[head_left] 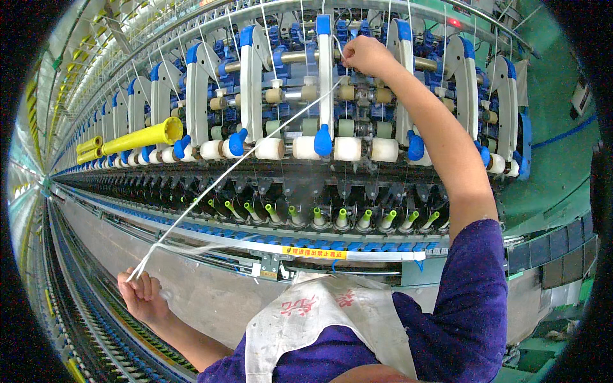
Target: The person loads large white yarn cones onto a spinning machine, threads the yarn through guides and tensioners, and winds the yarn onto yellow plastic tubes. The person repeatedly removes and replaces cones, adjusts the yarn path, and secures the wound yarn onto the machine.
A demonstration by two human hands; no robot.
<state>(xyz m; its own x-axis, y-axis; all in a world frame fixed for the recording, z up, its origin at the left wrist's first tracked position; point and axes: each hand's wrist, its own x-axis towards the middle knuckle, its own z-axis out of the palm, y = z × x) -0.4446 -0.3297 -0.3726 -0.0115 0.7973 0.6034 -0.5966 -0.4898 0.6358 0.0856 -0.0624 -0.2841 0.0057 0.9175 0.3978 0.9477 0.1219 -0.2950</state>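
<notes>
A long white strand of roving (262, 140) is stretched slantwise across the front of a spinning frame. Its lower end is gripped in my left hand (143, 295), whose fingers are curled closed at the lower left; a loop and loose tail hang by it. My right hand (369, 56) reaches up between two white weighting arms, fingers pinched together at the strand's upper end. What lies exactly between those fingertips is partly hidden. Just left of that hand stands a white weighting arm (325, 83) with blue ends. Below it are white rollers (348, 149).
Yellow tubes (143, 137) rest on the machine at left. A row of bobbins with green tips (318, 216) runs below the rollers. A pale rail (383, 255) with a yellow label crosses in front of me. Another machine row (70, 306) stands at lower left.
</notes>
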